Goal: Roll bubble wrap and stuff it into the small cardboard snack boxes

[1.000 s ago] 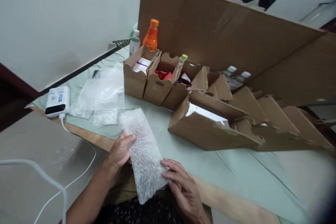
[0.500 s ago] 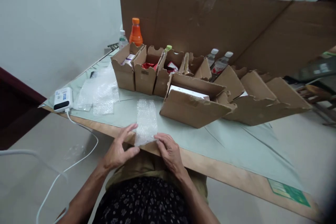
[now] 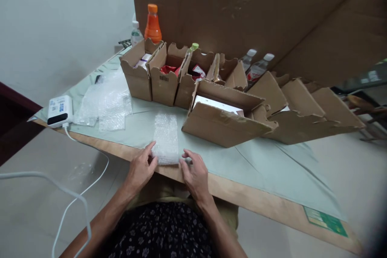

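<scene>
A strip-shaped piece of clear bubble wrap (image 3: 165, 137) lies flat near the table's front edge, between my hands. At its lower left edge is my left hand (image 3: 143, 167), thumb and index finger apart, with the fingertips against or just over the wrap. On the other side my right hand (image 3: 195, 173) rests near the lower right corner, fingers curved and apart from the thumb. It appears to hold nothing. More bubble wrap pieces (image 3: 104, 98) lie overlapping to the left.
Several cardboard bins stand behind, including one with red packets (image 3: 165, 84) and a nearer bin (image 3: 223, 129) holding a white box. An orange bottle (image 3: 153, 26) stands at the back before a tall cardboard panel (image 3: 205, 4). A white power bank (image 3: 60, 111) with a cable sits far left.
My left hand has moved up and in against the wrap's left edge. My right hand's fingers have come off the lower right corner. The wrap's near end now lies flatter; the view has tilted down.
</scene>
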`<act>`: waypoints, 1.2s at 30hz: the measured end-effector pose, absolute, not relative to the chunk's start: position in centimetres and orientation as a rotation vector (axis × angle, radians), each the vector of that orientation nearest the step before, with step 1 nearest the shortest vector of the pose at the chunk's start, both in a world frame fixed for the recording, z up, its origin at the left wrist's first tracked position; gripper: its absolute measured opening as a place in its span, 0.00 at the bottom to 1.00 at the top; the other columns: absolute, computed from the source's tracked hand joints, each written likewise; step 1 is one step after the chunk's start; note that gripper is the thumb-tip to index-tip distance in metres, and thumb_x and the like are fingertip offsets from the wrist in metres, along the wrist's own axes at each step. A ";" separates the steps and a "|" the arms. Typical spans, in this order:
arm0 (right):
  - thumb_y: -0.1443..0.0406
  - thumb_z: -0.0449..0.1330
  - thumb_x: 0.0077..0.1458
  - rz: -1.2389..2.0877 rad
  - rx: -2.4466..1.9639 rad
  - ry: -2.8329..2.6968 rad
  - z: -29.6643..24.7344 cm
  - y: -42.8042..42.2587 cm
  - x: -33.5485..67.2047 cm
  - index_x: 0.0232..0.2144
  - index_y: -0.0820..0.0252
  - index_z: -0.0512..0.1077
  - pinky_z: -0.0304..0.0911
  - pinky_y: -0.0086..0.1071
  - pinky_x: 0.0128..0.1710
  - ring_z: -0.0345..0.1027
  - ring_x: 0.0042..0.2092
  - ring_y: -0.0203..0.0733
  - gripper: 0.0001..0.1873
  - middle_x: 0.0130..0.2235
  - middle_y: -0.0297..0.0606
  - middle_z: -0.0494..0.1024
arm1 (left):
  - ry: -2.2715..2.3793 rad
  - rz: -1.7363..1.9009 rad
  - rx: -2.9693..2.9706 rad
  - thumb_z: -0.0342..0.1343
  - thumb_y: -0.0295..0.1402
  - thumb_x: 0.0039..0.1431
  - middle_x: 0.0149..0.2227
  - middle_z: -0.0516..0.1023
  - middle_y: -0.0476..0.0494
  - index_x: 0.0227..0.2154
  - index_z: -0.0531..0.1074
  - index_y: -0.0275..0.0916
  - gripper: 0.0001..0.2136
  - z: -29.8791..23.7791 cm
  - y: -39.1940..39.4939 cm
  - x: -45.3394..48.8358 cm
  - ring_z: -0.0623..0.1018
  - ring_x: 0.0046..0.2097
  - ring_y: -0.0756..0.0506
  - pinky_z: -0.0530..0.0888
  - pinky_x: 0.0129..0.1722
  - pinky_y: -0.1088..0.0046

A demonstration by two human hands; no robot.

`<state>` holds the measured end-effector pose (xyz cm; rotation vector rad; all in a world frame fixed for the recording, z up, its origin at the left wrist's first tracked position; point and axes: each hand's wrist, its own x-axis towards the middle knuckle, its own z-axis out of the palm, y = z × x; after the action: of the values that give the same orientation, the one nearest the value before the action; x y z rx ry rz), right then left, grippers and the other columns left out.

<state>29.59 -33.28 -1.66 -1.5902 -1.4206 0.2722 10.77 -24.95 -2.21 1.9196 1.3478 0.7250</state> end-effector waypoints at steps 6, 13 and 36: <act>0.72 0.57 0.62 0.087 -1.481 -2.106 -0.7 -33.4 29.9 0.51 0.58 0.72 0.66 0.48 0.50 0.65 0.60 0.55 0.16 0.55 0.46 0.77 | 1.427 0.617 2.086 0.51 0.33 0.60 0.32 0.77 0.46 0.61 0.65 0.38 0.25 -2.8 -24.6 11.3 0.77 0.33 0.43 0.73 0.38 0.66; 0.72 0.56 0.64 0.250 -1.468 -2.073 -1.5 -30.5 30.9 0.47 0.57 0.75 0.62 0.46 0.50 0.72 0.53 0.50 0.13 0.46 0.42 0.83 | 1.216 0.872 2.303 0.56 0.36 0.62 0.60 0.70 0.31 0.63 0.62 0.39 0.27 -1.2 -25.3 10.0 0.71 0.59 0.35 0.71 0.57 0.53; 0.71 0.57 0.63 0.214 -1.544 -2.061 -1.1 -28.1 31.5 0.47 0.57 0.76 0.63 0.46 0.50 0.70 0.52 0.50 0.13 0.46 0.44 0.82 | 1.164 0.896 2.334 0.56 0.35 0.62 0.57 0.73 0.34 0.57 0.70 0.41 0.19 -1.3 -23.1 10.9 0.72 0.59 0.36 0.70 0.58 0.53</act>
<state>31.47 -28.09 -1.15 -1.5436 -2.0606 0.2141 10.85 -23.09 -1.27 2.3337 1.1641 0.8955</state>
